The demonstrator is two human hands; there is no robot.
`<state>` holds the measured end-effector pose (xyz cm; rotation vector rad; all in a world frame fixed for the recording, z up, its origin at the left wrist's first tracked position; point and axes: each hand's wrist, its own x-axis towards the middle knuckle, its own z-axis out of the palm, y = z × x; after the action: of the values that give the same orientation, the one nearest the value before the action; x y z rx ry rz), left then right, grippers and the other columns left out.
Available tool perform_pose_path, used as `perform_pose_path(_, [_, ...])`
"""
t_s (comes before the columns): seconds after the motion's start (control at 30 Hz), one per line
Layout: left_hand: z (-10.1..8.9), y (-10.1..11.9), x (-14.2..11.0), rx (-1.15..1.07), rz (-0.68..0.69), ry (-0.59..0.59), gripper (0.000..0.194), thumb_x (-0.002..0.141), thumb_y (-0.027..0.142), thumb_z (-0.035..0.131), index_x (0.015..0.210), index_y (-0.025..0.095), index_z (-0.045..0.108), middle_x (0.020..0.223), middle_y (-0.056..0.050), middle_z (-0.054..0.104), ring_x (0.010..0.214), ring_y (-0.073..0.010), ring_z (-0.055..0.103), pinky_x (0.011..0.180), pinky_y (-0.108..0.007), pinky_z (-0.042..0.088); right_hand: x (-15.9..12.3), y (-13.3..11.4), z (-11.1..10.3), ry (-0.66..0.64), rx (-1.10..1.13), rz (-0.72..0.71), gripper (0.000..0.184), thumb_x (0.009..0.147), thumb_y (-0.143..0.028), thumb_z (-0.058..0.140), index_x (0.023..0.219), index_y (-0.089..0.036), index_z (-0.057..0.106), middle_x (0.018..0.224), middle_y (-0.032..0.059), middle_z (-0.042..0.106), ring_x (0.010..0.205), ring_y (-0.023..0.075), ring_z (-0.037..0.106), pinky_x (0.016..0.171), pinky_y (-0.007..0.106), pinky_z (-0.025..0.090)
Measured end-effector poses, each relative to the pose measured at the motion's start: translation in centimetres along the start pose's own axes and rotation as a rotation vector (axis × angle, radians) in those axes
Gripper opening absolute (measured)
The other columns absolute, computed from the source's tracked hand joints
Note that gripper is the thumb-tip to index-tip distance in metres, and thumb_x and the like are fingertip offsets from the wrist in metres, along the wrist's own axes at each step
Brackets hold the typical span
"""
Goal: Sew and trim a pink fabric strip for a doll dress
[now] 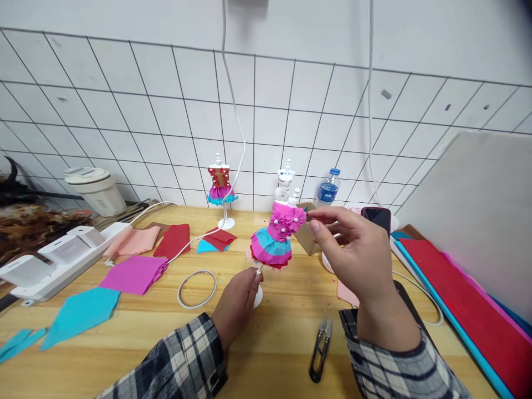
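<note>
My left hand (241, 296) is closed round the thin white stem of a miniature dress form (276, 227), which leans to the right. Its dress has a magenta bodice with pleated paper flowers and pearl beads, over a blue, magenta and red ruffled skirt. Thumb and fingers of my right hand (353, 249) are pinched together beside the flower at the form's upper right. A tiny dark teal bit shows at those fingertips, too small to name. On the table below lie black thread snips (320, 349), blades pointing away from me.
Behind stand a second dressed form (219, 185), a bare white form (285, 180) and a water bottle (329, 188). Magenta crepe paper (135, 273) and blue paper (83, 313) lie left, near a power strip (70, 260). A white cable (233, 105) hangs down. Red sheets (465, 299) lie right.
</note>
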<state>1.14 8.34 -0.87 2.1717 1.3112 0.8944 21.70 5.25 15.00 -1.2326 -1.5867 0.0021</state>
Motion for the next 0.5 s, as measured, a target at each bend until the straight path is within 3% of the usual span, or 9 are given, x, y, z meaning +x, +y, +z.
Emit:
perform_pose_path(0.1, [-0.2, 0.0, 0.3, -0.024, 0.006, 0.005, 0.03, 0.099, 0.035, 0.029, 0.095, 0.021, 0.055, 0.079, -0.004, 0.063, 0.077, -0.0211, 0.059, 0.072, -0.033, 0.044, 0.0, -0.3, -0.4, 0.039, -0.039, -0.014, 0.012, 0.086, -0.029, 0.063, 0.091, -0.022, 0.071, 0.079, -0.0007, 0.072, 0.062, 0.011, 0.063, 0.054, 0.022, 0.051])
perform_pose_path(0.23, [-0.5, -0.3, 0.8, -0.054, -0.049, 0.018, 0.029, 0.098, 0.035, 0.031, 0.089, 0.02, 0.054, 0.079, -0.004, 0.063, 0.077, -0.021, 0.06, 0.072, -0.032, 0.045, -2.4, -0.5, 0.0, 0.001, -0.082, -0.079, 0.011, 0.088, -0.025, 0.06, 0.088, -0.022, 0.07, 0.081, -0.0004, 0.072, 0.059, 0.0101, 0.06, 0.053, 0.022, 0.046])
perform_pose_path(0.43, [-0.8, -1.0, 0.8, -0.179, -0.078, 0.085, 0.021, 0.097, 0.03, 0.036, 0.1, 0.021, 0.055, 0.098, -0.007, 0.069, 0.085, -0.0212, 0.064, 0.076, -0.033, 0.046, -13.1, 2.0, 1.3, -0.415, -0.236, -0.284, 0.017, 0.091, -0.02, 0.052, 0.09, -0.022, 0.069, 0.061, -0.0012, 0.06, 0.055, 0.0135, 0.058, 0.051, 0.025, 0.042])
perform_pose_path(0.5, [-0.8, -1.0, 0.6, -0.189, -0.075, 0.081, 0.02, 0.096, 0.028, 0.037, 0.104, 0.021, 0.054, 0.105, -0.008, 0.07, 0.089, -0.0206, 0.066, 0.077, -0.032, 0.047, -16.2, 3.5, 0.8, -0.5, -0.24, -0.234, 0.019, 0.091, -0.021, 0.051, 0.092, -0.025, 0.069, 0.066, -0.0005, 0.065, 0.06, 0.0149, 0.063, 0.056, 0.026, 0.045])
